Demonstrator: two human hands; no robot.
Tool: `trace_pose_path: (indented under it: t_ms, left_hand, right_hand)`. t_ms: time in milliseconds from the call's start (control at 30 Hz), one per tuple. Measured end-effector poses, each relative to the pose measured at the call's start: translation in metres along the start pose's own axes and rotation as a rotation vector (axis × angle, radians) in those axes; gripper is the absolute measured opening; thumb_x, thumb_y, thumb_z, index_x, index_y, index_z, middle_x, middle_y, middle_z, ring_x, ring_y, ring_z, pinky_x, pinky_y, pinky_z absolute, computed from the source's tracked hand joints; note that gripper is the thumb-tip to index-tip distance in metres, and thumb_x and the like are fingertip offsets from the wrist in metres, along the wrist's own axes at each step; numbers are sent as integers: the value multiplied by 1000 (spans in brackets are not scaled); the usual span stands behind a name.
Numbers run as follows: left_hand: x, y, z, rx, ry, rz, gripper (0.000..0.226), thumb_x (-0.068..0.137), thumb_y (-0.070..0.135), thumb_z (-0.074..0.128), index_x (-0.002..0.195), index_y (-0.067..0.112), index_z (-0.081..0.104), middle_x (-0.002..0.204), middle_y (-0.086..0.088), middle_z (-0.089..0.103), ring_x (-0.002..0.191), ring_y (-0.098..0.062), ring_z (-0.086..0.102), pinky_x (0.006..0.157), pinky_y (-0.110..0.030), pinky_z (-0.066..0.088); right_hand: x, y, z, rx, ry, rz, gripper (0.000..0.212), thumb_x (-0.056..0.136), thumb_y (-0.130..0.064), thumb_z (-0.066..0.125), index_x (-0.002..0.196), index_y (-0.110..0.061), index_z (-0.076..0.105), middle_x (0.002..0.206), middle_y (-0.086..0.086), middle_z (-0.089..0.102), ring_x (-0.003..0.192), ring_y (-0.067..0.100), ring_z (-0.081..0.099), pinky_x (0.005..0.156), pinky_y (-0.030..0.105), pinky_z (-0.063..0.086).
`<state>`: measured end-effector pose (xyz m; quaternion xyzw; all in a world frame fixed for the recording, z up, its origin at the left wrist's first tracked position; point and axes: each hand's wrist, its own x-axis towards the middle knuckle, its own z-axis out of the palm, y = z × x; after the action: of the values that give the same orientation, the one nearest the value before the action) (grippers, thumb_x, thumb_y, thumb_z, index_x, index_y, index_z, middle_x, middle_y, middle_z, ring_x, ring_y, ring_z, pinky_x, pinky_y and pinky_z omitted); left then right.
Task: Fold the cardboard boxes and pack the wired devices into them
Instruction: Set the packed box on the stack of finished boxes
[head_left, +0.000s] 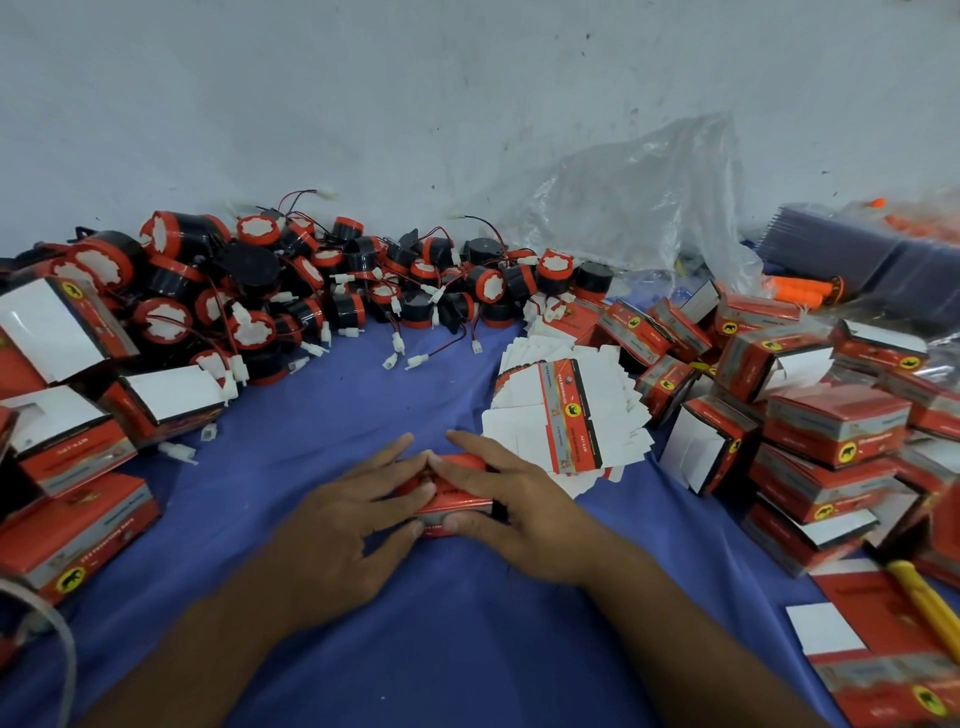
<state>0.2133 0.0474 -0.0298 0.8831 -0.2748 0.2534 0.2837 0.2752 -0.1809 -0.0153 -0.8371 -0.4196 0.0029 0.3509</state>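
Observation:
A small red cardboard box (451, 505) lies on the blue cloth (426, 623) at the centre, mostly covered by my hands. My left hand (353, 512) holds its left side, fingers over the top and thumb at the near edge. My right hand (511, 499) grips the right side the same way; the fingertips meet over the box. A heap of black-and-red round wired devices (291, 291) with white connectors lies at the back left. A fanned stack of flat unfolded boxes (566, 410) sits just right of my hands.
Folded red boxes with open white flaps (67, 452) stand at the left. A larger pile of red boxes (810, 415) fills the right side. A yellow cutter (922, 603) lies at the right edge. A crumpled clear plastic bag (649, 208) leans on the back wall.

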Motion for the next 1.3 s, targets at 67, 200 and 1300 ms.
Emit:
trace_pose_path:
  t_ms: [67,200,1300]
  left_hand:
    - [-1,2,2,-73,30,-46,42,95,38,55,129,15,62,144,7,52,139,-12,43,112,-25,37]
    - [-1,2,2,-121,151,-151,41,94,33,55,125,10,66,136,4,60,127,-4,55,106,-20,42]
    - [5,6,-5,-67,153,-222,17,88,11,59,95,9,74,97,6,67,89,-4,63,78,-17,50]
  right_hand:
    - [0,-1,-2,-39,-60,13,55,101,-40,58,153,-33,40,164,-6,24,150,10,25,119,35,33]
    - [2,-8,-2,-74,36,-8,55,97,-35,66,149,-26,48,133,-1,51,118,11,53,101,30,47]
    - [-17,15,-96,212,548,876,18,87,-13,78,101,-12,67,87,-10,61,68,7,66,43,13,47]
